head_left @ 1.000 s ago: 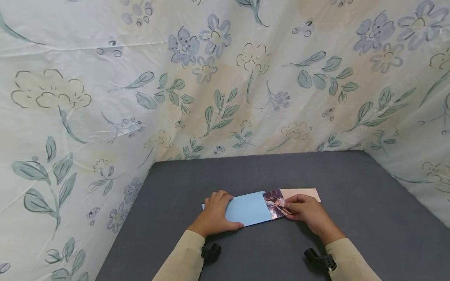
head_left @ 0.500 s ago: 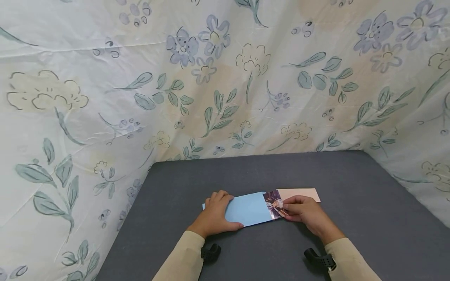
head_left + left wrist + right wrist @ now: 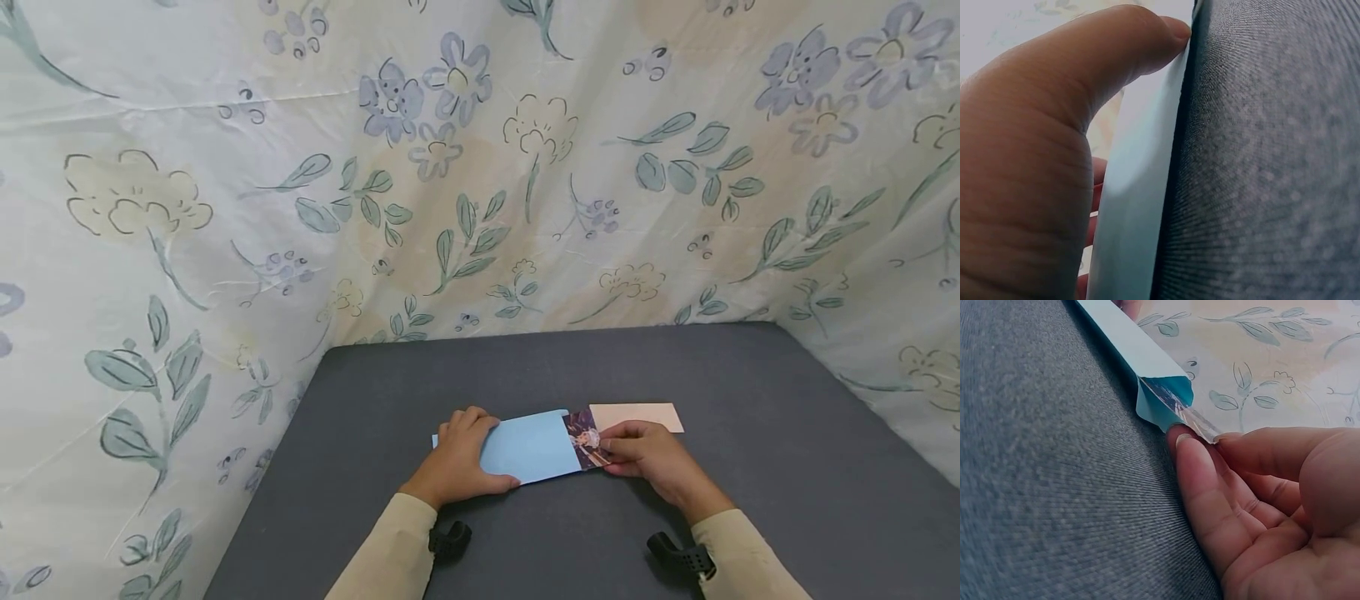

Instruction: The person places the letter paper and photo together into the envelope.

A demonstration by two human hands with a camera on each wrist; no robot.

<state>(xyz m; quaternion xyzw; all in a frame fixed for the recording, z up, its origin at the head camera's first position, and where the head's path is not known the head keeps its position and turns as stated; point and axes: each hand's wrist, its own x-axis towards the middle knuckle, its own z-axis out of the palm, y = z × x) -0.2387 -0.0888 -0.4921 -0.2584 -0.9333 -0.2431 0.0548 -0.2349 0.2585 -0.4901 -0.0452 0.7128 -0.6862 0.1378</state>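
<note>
A light blue envelope [image 3: 528, 448] lies slanted on the table, its open end to the right. My left hand [image 3: 459, 458] holds its left part, thumb along the near edge and fingers over the far edge. In the left wrist view the thumb [image 3: 1129, 40] rests at the envelope's edge. My right hand [image 3: 651, 460] pinches the right end of a dark glossy photo [image 3: 585, 437] between thumb and fingers. The photo's left part is hidden inside the envelope. In the right wrist view the envelope's mouth [image 3: 1169, 394] gapes around the photo.
A flat peach-coloured piece of paper [image 3: 637, 412] lies behind the photo, partly covered by the right hand. The dark grey table [image 3: 555, 367] ends at a floral curtain [image 3: 480, 208]. Black wrist straps [image 3: 450, 542] sit on both arms over beige sleeves.
My right hand has moved slightly left, and the photo has slid a little farther into the blue envelope. More of the peach paper shows. The left hand stays in place.
</note>
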